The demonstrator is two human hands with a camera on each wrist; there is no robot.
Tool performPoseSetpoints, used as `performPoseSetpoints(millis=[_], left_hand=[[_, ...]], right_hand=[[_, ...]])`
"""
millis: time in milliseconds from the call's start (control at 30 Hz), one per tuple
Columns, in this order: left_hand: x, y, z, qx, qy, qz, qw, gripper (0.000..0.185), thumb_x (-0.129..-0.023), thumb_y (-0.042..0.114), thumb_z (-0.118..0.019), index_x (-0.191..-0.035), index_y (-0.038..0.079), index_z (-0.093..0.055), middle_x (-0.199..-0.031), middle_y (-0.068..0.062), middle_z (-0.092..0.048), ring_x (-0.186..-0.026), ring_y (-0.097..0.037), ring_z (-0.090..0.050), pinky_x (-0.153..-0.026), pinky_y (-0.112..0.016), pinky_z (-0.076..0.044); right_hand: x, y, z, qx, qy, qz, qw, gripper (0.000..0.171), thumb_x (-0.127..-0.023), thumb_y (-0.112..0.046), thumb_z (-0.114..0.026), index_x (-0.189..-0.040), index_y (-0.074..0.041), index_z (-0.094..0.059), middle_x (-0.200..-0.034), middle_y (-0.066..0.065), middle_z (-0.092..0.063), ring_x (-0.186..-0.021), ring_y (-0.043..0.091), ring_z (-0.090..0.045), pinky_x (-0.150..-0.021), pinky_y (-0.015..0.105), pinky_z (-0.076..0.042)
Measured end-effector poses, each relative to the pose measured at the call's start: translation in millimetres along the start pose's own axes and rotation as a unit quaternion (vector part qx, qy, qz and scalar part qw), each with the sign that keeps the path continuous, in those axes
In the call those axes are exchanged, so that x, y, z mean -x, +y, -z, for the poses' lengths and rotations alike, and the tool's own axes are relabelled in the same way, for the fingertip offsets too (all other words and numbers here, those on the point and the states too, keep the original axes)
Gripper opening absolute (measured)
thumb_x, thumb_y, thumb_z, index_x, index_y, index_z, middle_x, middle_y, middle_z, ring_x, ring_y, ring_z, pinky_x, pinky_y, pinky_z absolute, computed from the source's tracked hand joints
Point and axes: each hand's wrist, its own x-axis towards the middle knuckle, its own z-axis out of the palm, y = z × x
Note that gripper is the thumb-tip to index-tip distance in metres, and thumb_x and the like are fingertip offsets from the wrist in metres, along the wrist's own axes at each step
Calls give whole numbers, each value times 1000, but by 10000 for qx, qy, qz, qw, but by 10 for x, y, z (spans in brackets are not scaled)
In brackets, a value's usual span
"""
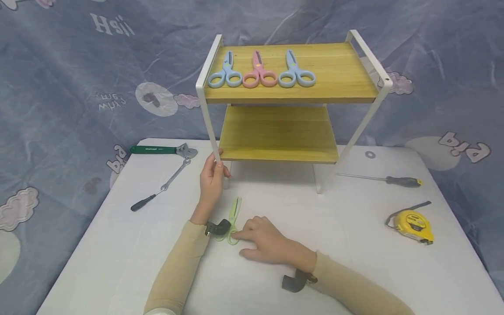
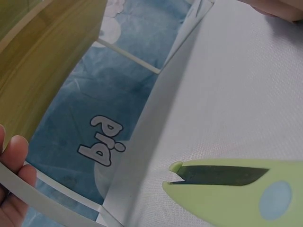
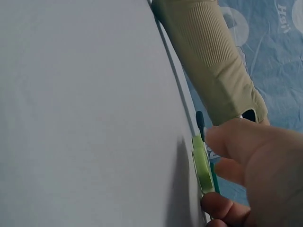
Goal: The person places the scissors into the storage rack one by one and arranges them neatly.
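Observation:
Green scissors lie on the white table just in front of a two-tier wooden shelf with a white metal frame. My right hand reaches their handle end and pinches the green handle ring between fingertips and thumb. In the left wrist view the green scissors show closed blades. My left hand grips the shelf's front left leg, fingers curled round the white bar. On the top board lie blue scissors, pink scissors and a second blue pair.
A green-handled wrench and a slim black-handled tool lie at the table's left. At the right lie a screwdriver, a small washer and a yellow tape measure. Patterned blue cloth hangs behind.

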Motion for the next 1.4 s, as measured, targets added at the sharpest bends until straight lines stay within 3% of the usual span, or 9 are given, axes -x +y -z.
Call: performPoseSetpoints(millis=[167, 367, 567, 700, 900, 1133, 1233, 1400], left_hand=[[-11, -18, -16, -7, -48, -222, 9997, 33, -108, 4, -43, -139, -3, -52, -64, -10, -59, -63, -26, -62, -65, -23, -50], [-5, -3, -15, -104, -33, -161, 9998, 33, -108, 7, -43, -139, -1, -53, -64, -7, -59, -63, -25, -62, -60, -38, -51], [-4, 10, -9, -64, 34, 25, 10000, 34, -108, 5, -43, -140, -1, -52, -65, -13, -59, -64, -26, -63, -65, -24, -50], [1, -3, -2, -37, 14, 67, 10000, 36, -108, 3, -43, -142, -3, -50, -67, -24, -59, -64, -32, -62, -65, -23, -50], [2, -11, 3, 28, 30, 79, 10000, 35, -108, 3, -43, -141, -4, -51, -68, -28, -57, -63, -30, -61, -63, -19, -50], [0, -5, 0, -91, -22, -135, 9999, 34, -109, 7, -43, -139, -3, -52, -65, -23, -58, -62, -16, -61, -59, -39, -51], [0, -7, 1, -106, -40, -102, 9999, 34, -109, 8, -43, -140, -2, -52, -66, -24, -58, -62, -13, -61, -61, -39, -52], [2, -2, 1, -98, -9, -2, 10000, 34, -108, 5, -43, -140, -2, -52, -66, -25, -58, -62, -21, -62, -64, -34, -53]], right_hand=[[24, -24, -13, 465, -260, -31, 9986, 51, -88, -43, -72, -136, -29, -66, -99, -8, -60, -92, 9, -48, -83, 25, -36], [17, -62, -7, 992, -542, 143, 9935, 55, -91, -52, -68, -142, -32, -61, -99, -8, -54, -90, 10, -42, -81, 26, -33], [4, -85, -25, 1425, -666, 282, 9871, 59, -91, -59, -66, -144, -34, -58, -95, -9, -47, -85, 10, -35, -80, 26, -34], [2, -83, -47, 1571, -664, 313, 9848, 59, -92, -59, -64, -145, -34, -57, -96, -8, -48, -86, 10, -37, -80, 26, -34], [-10, -86, -60, 1587, -641, 294, 9848, 60, -92, -59, -64, -146, -33, -56, -97, -8, -51, -86, 10, -38, -79, 25, -34], [-24, -63, -84, 1398, -460, 133, 9890, 45, -92, -52, -68, -132, -31, -65, -94, -8, -55, -84, 10, -43, -78, 25, -35], [-25, -34, -114, 1233, -385, -26, 9916, 39, -91, -51, -68, -125, -31, -67, -91, -9, -54, -83, 8, -41, -79, 25, -35], [-14, 25, -122, 851, -118, -250, 9960, 27, -90, -44, -72, -114, -31, -70, -83, -12, -53, -78, 5, -40, -78, 25, -36]])
